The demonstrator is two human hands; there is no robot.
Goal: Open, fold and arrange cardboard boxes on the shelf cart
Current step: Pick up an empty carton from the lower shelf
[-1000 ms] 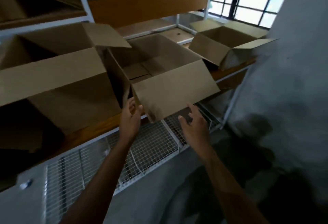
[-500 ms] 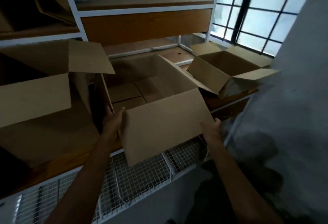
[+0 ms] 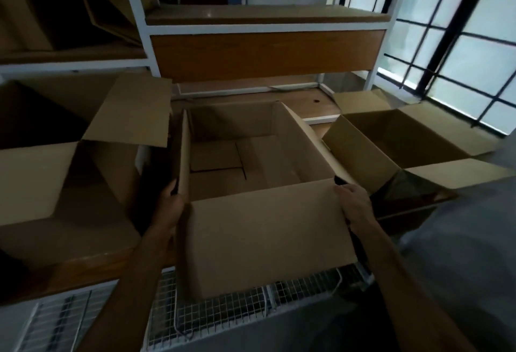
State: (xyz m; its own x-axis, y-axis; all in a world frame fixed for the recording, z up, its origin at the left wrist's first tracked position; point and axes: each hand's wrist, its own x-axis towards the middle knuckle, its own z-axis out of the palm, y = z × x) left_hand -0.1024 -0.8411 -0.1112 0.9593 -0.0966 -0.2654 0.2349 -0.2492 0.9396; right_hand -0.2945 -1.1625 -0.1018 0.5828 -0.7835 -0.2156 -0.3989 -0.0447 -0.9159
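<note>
We've got both hands on the middle box (image 3: 251, 156), which sits open on the wooden shelf (image 3: 83, 265) of the cart, between two other open boxes. Our left hand (image 3: 170, 206) curls round its near left corner, fingers tucked behind the side wall. Our right hand (image 3: 354, 203) grips the near right corner, thumb up on the front flap (image 3: 265, 234). That flap hangs toward us over the wire basket (image 3: 237, 309) below. The left box (image 3: 42, 178) is just beside it; the right box (image 3: 391, 139) sits angled by the window (image 3: 460, 44).
</note>
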